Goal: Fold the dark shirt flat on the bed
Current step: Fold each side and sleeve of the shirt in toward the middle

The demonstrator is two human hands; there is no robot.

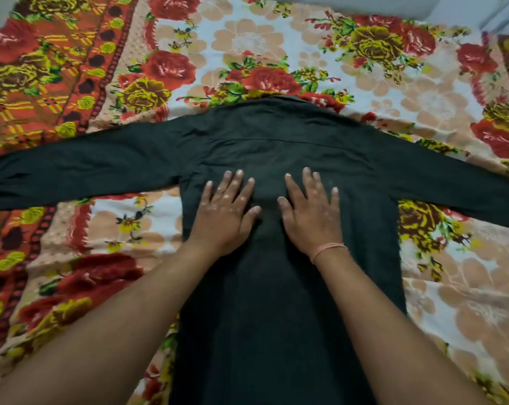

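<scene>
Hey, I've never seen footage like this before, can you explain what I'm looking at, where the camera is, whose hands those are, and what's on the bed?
There is no machine here. The single picture comes from a camera worn on a person's head, looking forward and down, so the two bare arms reaching in from the bottom are the wearer's own. A dark shirt lies spread out on a flowered bedsheet, collar away from the camera and both long sleeves stretched out to the sides. The left hand and the right hand rest palm down, side by side, on the middle of the shirt, fingers straight. Neither hand grips anything; they only press on the cloth. A thin band circles the right wrist. No fold has been made yet.
</scene>
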